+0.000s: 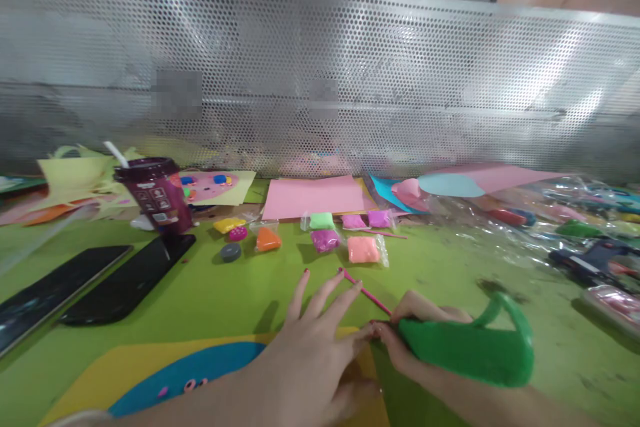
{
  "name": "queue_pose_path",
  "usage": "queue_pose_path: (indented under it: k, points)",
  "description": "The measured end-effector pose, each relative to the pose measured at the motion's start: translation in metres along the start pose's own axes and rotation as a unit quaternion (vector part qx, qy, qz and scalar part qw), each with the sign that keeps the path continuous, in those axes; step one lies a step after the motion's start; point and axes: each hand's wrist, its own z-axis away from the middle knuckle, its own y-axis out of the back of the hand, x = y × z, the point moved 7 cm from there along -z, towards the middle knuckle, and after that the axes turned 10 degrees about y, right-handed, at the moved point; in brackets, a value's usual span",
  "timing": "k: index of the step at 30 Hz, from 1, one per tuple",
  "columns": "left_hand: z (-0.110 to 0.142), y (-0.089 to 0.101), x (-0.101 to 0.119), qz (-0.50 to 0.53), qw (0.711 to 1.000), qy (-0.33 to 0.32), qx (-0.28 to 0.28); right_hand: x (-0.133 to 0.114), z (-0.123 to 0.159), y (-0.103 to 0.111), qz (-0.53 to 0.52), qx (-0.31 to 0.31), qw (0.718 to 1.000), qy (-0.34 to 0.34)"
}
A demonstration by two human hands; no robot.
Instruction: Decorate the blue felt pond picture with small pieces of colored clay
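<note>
The table (210,300) bore everything. Near its close edge lay the yellow sheet (100,377), presumably set there to be within reach, with the blue shape (190,367) on it partly covered by the left arm. Phones (120,283) and a cup (155,197) stood toward the left edge, likely to be out of the hands' way. The left hand (310,347) was spread, gripping nothing visible, its forefinger meeting the other hand's fingertips, perhaps to steady them. The right hand (420,305) grasped the green piece (465,350): its narrow end sat between thumb and forefinger, its body lay across the palm side, and its loop pointed toward the table's right edge. Packets (363,250) were grouped nearer the far edge. The pink stick (367,295) ended beside the right forefinger; whether it was held too, I cannot tell.
</note>
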Motion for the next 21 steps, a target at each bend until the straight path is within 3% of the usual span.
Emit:
queue_pose_path:
  k: [11, 17, 21]
  points:
    - [-0.002, 0.0, -0.001, 0.03, 0.999, 0.009, 0.004, -0.011, -0.003, -0.001, 0.054, 0.012, 0.998, 0.041]
    - [-0.003, 0.002, 0.001, 0.015, 0.998, 0.022, -0.063, -0.004, -0.002, 0.002, 0.032, -0.008, 0.999, 0.027]
    - [-0.003, 0.016, -0.003, 0.005, 0.998, 0.029, -0.059, 0.0, -0.005, 0.009, 0.009, -0.001, 1.0, 0.02]
